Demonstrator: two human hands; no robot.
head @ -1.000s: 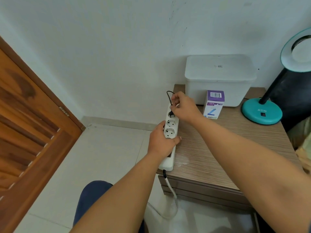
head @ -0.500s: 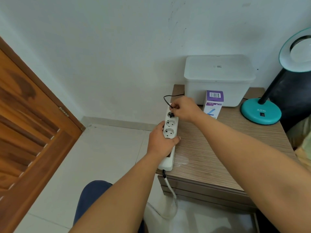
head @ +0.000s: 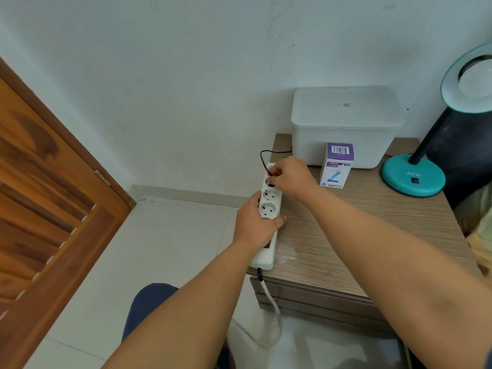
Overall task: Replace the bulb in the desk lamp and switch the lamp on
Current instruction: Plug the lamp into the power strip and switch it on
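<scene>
The right hand (head: 291, 177) has pushed the black plug (head: 271, 184) lower into the power strip (head: 268, 209) (left hand (head: 255, 222) clamps it), so the desk lamp (head: 415, 177) gets power

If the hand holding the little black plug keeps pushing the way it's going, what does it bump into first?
Most likely the power strip. The right hand points the black plug down at the strip's far socket, just beneath it. Whether the pins already touch is hard to tell.

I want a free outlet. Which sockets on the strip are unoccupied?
The two sockets nearest the left hand are empty; the far one takes the black plug under the right hand.
</scene>
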